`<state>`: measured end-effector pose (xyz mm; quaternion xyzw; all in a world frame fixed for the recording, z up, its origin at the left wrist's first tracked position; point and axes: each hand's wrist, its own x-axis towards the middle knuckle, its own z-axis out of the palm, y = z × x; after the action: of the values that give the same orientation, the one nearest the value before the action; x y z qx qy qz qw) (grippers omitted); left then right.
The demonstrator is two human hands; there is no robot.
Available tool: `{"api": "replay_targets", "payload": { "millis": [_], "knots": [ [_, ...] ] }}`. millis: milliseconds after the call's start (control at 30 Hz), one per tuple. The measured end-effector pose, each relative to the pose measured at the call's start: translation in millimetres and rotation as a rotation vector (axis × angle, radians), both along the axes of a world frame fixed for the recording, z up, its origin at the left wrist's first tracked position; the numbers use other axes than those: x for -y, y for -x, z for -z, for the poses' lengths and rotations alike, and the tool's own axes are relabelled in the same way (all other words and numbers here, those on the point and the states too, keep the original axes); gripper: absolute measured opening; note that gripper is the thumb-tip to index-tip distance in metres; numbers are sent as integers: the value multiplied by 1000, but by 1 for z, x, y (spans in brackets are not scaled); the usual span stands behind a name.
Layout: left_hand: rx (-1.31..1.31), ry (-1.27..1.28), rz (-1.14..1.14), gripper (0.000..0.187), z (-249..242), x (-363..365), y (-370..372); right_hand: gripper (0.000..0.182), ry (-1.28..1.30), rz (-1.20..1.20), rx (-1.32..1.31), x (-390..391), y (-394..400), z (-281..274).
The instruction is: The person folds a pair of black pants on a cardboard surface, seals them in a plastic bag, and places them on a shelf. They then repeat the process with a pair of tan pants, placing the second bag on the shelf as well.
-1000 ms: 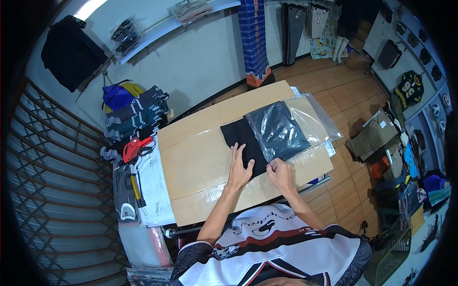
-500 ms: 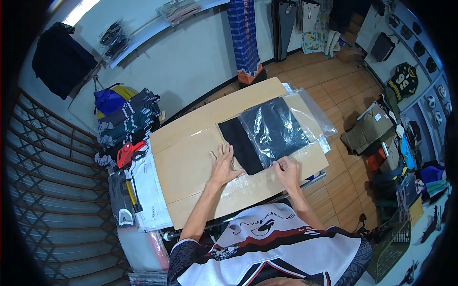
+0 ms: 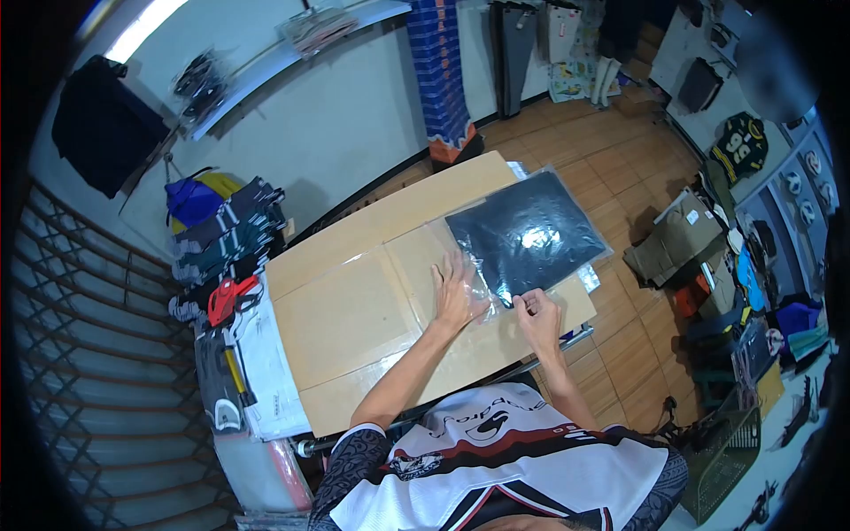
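Note:
A folded black garment [image 3: 531, 232] lies inside a clear plastic bag [image 3: 479, 281] on a cardboard sheet [image 3: 341, 310]. The bag's loose, see-through end points left, toward my left hand [image 3: 456, 292]. That hand is open, its fingers spread over the bag's end and the cardboard. My right hand [image 3: 538, 314] is closed in a pinch at the bag's near edge, close to the garment's lower corner.
Stacked folded clothes [image 3: 232, 226] stand left of the cardboard. A red tool [image 3: 232, 299] and a yellow-and-black handled item [image 3: 237, 373] lie on the left side. Brown trousers [image 3: 673, 234] and a green crate [image 3: 722, 465] are at the right.
The black garment has slid right, fully into the bag, where before part stuck out. My left hand has moved right with it; my right hand still pinches the bag's near edge.

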<state>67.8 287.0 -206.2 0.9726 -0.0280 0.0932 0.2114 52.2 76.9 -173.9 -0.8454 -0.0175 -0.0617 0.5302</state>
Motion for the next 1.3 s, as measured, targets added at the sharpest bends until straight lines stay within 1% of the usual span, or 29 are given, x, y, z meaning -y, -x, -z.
{"api": "replay_targets", "payload": {
  "millis": [100,133,233,267,333,367,400,433,467,567,667,767,800,900,933,1033,1067,1167,1200,1300],
  "knots": [
    [-5,-14,-19,106,-9,18,-6,20,33,56,-25,20,1,-10],
    [-14,-22,-28,105,-12,19,-6,20,5,80,-50,29,0,-5],
    [16,-37,-5,107,-3,14,-8,19,3,109,3,56,-10,12],
    [27,-53,-4,101,-2,13,-7,19,27,120,11,66,-16,13],
    [19,-22,21,96,-5,9,-4,18,76,138,25,81,-29,6],
    [13,-5,32,93,-6,8,-1,18,66,159,39,88,-35,0],
    [22,-5,18,84,-9,10,3,18,56,179,56,94,-44,-14],
    [19,2,4,83,-12,12,7,18,44,197,73,99,-54,-22],
    [15,8,-12,82,-14,13,11,21,103,189,98,112,-69,-16],
    [29,40,-66,80,-15,13,21,31,351,202,367,140,-116,-11],
    [43,39,-138,80,-13,12,32,48,420,191,304,159,-166,-2],
    [34,34,-207,79,-16,13,39,61,136,15,-38,179,-234,33],
    [24,34,-229,78,-16,14,42,70,40,-39,-211,179,-251,32],
    [81,65,-302,72,-14,16,47,62,-143,-198,-464,174,-277,28],
    [94,78,-320,70,-12,16,47,55,-166,-255,-557,170,-278,17],
    [123,113,-371,64,-10,18,48,52,-259,-338,-743,158,-283,7],
    [127,120,-387,62,-11,18,48,44,-268,-320,-735,153,-283,7],
    [146,133,-416,59,-10,20,47,38,-315,-370,-694,152,-286,12],
    [153,136,-420,58,-10,20,46,33,-319,-349,-678,151,-283,9],
    [149,148,-433,57,-9,20,47,31,-334,-362,-650,152,-282,5]
  ]
}}
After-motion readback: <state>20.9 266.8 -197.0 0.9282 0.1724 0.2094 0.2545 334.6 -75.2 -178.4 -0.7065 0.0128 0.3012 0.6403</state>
